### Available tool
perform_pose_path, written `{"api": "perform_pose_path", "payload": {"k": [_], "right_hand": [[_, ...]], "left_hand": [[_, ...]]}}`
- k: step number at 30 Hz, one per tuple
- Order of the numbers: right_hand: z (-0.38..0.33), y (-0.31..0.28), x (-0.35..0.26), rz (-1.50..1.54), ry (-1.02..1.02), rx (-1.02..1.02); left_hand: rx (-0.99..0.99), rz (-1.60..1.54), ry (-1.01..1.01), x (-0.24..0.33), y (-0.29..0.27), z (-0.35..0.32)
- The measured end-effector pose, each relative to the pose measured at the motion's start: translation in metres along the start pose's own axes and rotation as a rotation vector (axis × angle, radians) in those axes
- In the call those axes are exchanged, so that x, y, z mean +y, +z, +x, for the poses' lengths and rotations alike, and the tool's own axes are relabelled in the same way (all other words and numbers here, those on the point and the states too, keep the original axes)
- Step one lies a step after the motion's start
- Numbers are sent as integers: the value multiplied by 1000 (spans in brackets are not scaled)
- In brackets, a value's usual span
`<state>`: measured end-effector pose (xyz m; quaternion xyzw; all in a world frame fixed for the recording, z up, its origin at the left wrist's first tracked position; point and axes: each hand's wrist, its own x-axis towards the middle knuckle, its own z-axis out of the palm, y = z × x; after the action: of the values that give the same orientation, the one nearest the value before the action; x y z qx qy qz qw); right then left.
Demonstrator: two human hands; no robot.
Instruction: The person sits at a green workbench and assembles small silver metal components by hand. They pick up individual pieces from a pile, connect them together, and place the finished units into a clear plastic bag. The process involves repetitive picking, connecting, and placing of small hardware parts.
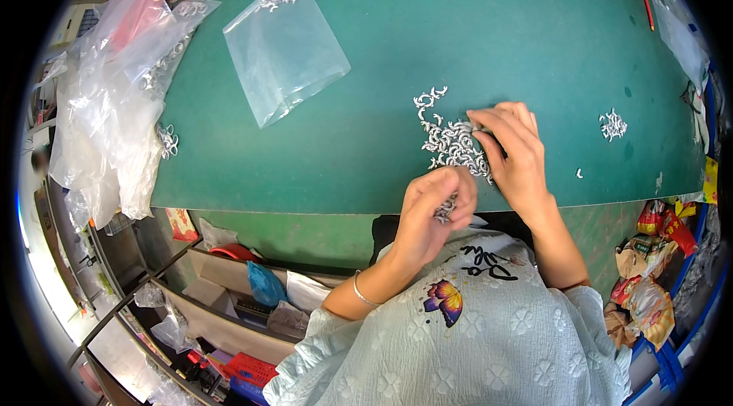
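Observation:
A pile of small silver curved metal pieces [456,148] lies near the table's front edge. My left hand [437,206] is curled just in front of it, with a cluster of the same curved metal pieces [445,209] in its fingers. At the pile's right side is my right hand [519,148], its thumb and index finger bent toward each other over the pieces. What lies between those fingertips is too small to make out. A smaller heap of silver pieces [613,125] sits farther right, and a single piece [579,173] lies alone between the two heaps.
A clear plastic bag [286,55] with silver pieces at its far end lies flat on the green table [366,40]. Large plastic bags [114,112] cover the left edge beside silver rings [167,141]. Crumpled packaging [645,284] is below right; shelves [229,299] stand below left.

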<state>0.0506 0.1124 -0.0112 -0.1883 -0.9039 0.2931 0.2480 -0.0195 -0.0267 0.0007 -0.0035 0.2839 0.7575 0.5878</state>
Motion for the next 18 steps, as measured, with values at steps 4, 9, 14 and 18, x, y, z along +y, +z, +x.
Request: {"api": "perform_pose_path", "payload": {"k": [4, 9, 14, 18], "right_hand": [[-4, -2, 0, 152, 81, 87], [-15, -9, -4, 513, 373, 77], [-18, -11, -7, 559, 428, 118], [-22, -13, -8, 618, 467, 100]], "left_hand": [[-28, -114, -99, 0, -11, -2], [138, 70, -70, 1, 6, 2], [135, 146, -14, -6, -2, 1], [211, 340, 13, -4, 2, -2]]}}
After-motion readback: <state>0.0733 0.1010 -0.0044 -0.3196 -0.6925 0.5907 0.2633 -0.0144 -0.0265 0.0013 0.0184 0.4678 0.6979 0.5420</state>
